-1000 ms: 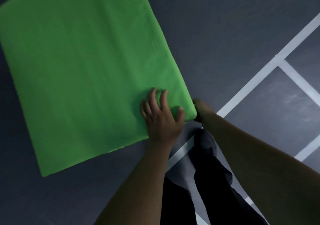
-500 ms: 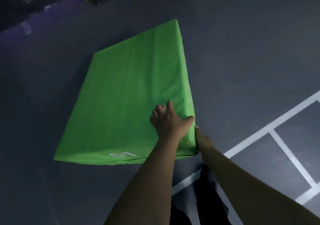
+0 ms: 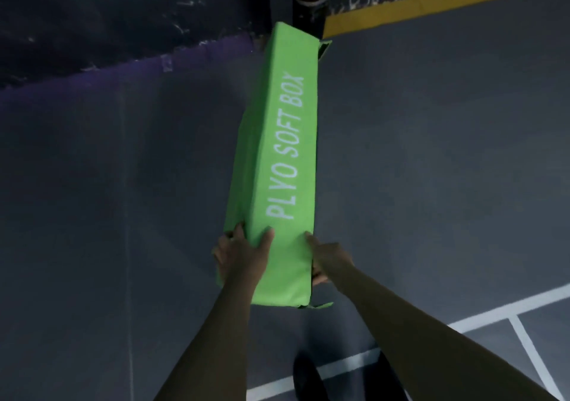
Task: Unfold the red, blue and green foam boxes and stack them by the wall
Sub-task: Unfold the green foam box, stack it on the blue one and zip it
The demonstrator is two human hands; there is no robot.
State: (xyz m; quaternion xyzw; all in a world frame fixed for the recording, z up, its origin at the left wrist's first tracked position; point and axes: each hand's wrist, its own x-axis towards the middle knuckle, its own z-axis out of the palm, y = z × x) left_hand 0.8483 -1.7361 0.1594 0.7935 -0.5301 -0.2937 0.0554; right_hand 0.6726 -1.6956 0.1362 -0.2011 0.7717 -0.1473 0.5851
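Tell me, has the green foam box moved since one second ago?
Yes. The green foam box has tipped up from lying flat on the floor onto its narrow edge, the lettered side up, both hands gripping its near end.

Bright green rectangular foam box (image 3: 287,166), folded flat, turned on edge with narrow side up, white "PLYO SOFT BOX" lettering along it, far end pointing toward the wall, small flaps at both ends.

Both hands, left hand (image 3: 239,254) and right hand (image 3: 328,255), grip the green foam box (image 3: 283,160) edge-up above the floor (image 3: 431,153).
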